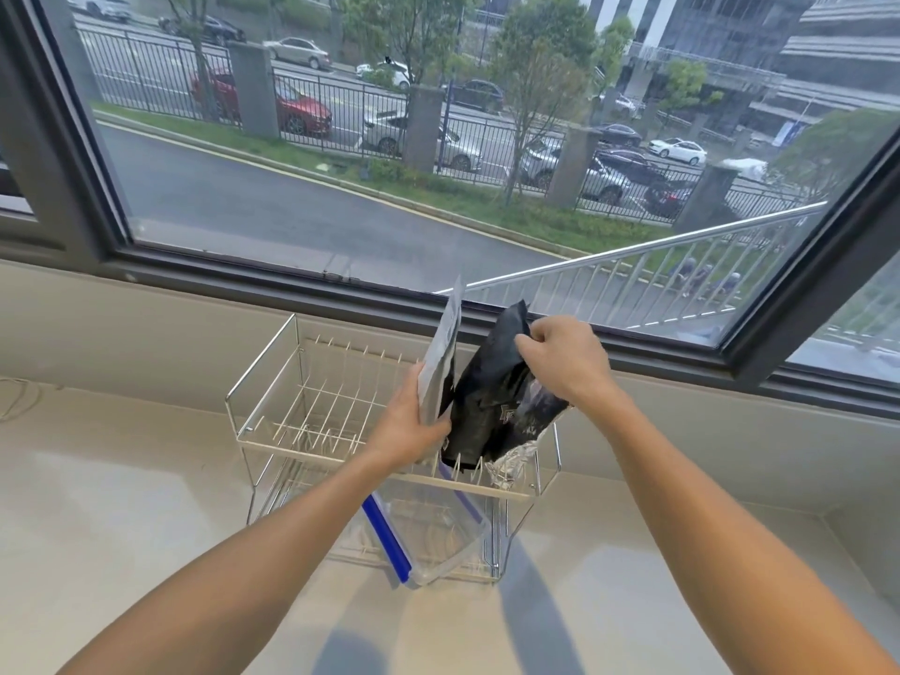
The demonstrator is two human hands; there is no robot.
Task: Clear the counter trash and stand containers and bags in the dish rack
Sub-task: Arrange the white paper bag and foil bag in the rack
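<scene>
A two-tier wire dish rack (272,382) stands on the pale counter (121,504) below the window. My left hand (409,426) grips a flat grey-white bag (440,362), held upright over the rack's upper tier. My right hand (565,362) pinches the top of a black foil-lined bag (492,382), whose bottom rests among the upper prongs at the right end. The silver foil lining (511,462) shows at its lower edge. A clear plastic container with a blue rim (428,538) leans in the lower tier.
A dark window frame (292,280) and sill run directly behind the rack. A thin cord (19,397) lies on the counter at far left. The counter meets a wall corner at the right (828,518).
</scene>
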